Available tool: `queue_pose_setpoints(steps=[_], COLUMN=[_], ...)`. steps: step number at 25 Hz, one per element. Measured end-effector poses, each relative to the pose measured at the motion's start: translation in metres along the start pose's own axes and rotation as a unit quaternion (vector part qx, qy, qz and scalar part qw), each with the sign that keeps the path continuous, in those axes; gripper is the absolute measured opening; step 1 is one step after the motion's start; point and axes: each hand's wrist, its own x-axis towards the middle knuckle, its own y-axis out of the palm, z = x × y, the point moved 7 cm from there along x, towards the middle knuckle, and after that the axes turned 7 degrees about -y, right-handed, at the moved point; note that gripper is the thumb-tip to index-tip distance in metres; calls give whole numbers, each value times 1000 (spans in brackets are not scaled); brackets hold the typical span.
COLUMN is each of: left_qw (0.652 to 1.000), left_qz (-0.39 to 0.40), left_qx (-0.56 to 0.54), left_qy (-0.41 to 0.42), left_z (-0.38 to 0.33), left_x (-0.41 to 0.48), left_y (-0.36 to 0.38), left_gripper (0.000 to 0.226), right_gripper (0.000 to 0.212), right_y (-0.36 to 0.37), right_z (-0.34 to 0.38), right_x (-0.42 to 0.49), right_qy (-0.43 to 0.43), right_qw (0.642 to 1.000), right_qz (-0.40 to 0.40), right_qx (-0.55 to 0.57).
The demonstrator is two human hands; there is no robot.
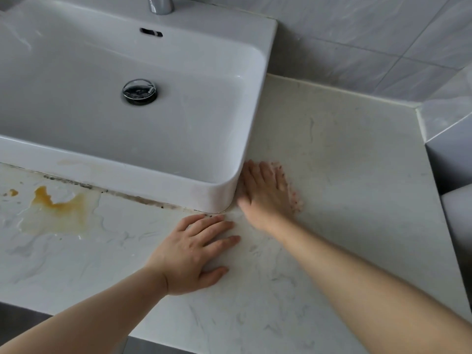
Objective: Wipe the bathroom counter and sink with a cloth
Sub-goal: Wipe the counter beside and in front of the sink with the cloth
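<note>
Centrally, the right hand point(265, 192) lies flat with fingers straight and close together, pressing the cloth point(295, 200) onto the counter point(344, 175) just beside the rounded near corner of the sink point(222, 198). Only a pale fringe with small dark specks shows past the fingers on the side away from the basin. The rest is hidden under the palm, and the hand is blurred, so the cloth's outline cannot be traced. The left hand point(196, 254) rests palm down on the counter in front of the sink with fingers spread and straight, holding nothing. It appears to serve as a brace.

Handling, as judged: the cloth is light, soft and limp, and will bunch or slide unless held under a flat palm. A spread hand on its middle suits open surfaces, while a folded edge pinched at the fingertips would suit the seam. The counter and sink are rigid, smooth and probably slick when wet.

Remaining work, as judged: an orange stain point(58, 208) with a wet margin lies at left, well apart from both hands. A dark grime line point(127, 198) follows the sink's base.
</note>
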Motion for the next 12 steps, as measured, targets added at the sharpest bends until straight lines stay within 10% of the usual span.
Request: queue_pose_setpoints(steps=[5, 10, 12], left_qw=[1000, 1000, 1000], left_qz=[-2, 4, -2], left_qx=[5, 8, 12], left_qy=[7, -3, -5], left_z=[-1, -1, -2], left_x=[1, 0, 1], left_y=[-1, -2, -4], left_gripper=[51, 51, 50], right_gripper=[60, 76, 76], right_y=[2, -12, -5], right_z=[5, -84, -36], right_x=[-76, -65, -59], right_qy=[-128, 173, 139], right_qw=[990, 983, 990], right_qz=[14, 30, 29], right_qx=[-53, -43, -16])
